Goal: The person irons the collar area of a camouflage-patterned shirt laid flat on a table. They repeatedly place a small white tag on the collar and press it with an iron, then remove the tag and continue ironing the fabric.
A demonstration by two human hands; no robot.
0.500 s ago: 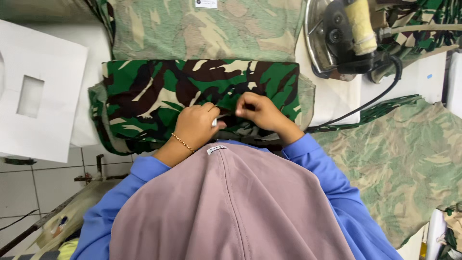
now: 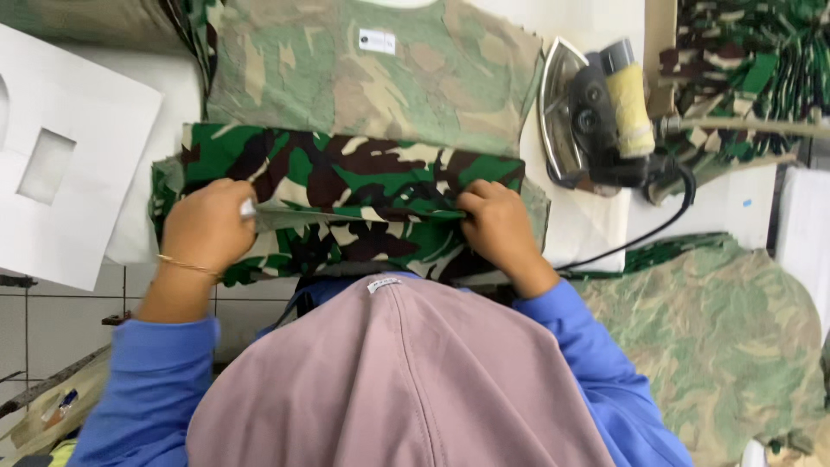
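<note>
- Head view: white padded worktop (image 2: pixel 596 225) under layers of camouflage cloth, tiled floor at lower left, white card with a cut-out window (image 2: pixel 65 156) off to the left.
- Left hand (image 2: pixel 207 227), gold bracelet at the wrist, closed on the folded edge of the dark camouflage piece (image 2: pixel 346 186), pale underside peeping at the fingertips.
- Right hand (image 2: pixel 497 227) pinching the same fold further along, well apart from the left, fingers curled narrow over the crease.
- Dark piece lying across the near edge of the worktop, partly over a paler camouflage panel (image 2: pixel 363 78) with a small white label.
- Iron (image 2: pixel 596 117) resting on its side just beside the right hand, cord (image 2: pixel 666 220) trailing past the cloth corner.
- Likely risks: fold slipping crooked if one hand lets go; knuckles or sleeve brushing the iron's plate; cord snagging and dragging the iron.
</note>
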